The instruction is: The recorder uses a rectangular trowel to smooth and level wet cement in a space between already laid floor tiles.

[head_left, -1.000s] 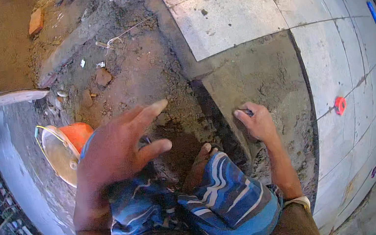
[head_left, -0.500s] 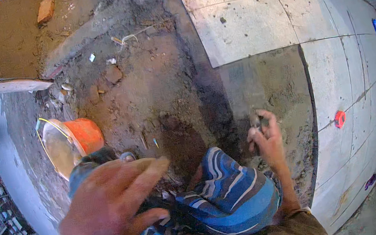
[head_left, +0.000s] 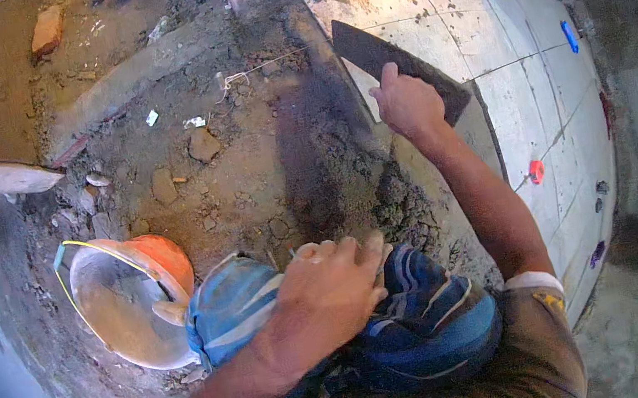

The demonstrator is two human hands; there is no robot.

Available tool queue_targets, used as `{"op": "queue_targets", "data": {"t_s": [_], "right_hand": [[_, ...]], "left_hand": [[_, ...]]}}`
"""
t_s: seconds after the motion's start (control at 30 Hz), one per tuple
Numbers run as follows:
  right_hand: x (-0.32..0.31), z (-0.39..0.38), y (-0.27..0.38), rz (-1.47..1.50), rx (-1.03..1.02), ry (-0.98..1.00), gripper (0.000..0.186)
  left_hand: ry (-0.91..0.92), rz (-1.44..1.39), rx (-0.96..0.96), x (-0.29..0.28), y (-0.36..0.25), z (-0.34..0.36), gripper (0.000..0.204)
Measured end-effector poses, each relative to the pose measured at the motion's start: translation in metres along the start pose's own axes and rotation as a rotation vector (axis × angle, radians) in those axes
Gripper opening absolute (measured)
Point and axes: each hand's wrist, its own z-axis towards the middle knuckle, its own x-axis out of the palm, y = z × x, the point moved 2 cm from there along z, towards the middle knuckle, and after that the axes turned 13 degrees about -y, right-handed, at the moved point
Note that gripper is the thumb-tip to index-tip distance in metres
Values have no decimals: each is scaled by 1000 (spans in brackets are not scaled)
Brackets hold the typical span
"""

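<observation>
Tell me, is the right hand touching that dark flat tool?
Touching. The head view shows the right hand closed over the near edge of the dark flat tool, which sticks out beyond the fingers above the pale tiles.

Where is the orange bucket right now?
The orange bucket sits low on the left of the head view, on the dirt beside the left hand.

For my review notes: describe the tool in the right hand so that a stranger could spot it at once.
Start at the pale tiled floor on the right, then find its near edge, where it meets the dark mortar bed. There the right hand grips a flat, dark, rectangular trowel blade lying across the tiles. It is the only dark slab on that light surface.
</observation>
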Motion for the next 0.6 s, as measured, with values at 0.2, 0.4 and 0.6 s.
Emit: {"op": "queue_targets", "data": {"t_s": [0.2, 0.4, 0.6], "right_hand": [[11, 31, 31, -191, -87, 51, 33], [3, 4, 39, -387, -345, 123, 27], [-42, -48, 37, -428, -391, 587, 29]], "left_hand": [[-94, -111, 74, -18, 12, -27, 72], [-144, -95, 163, -23, 13, -38, 76], [-159, -148, 189, -31, 17, -58, 73]]}}
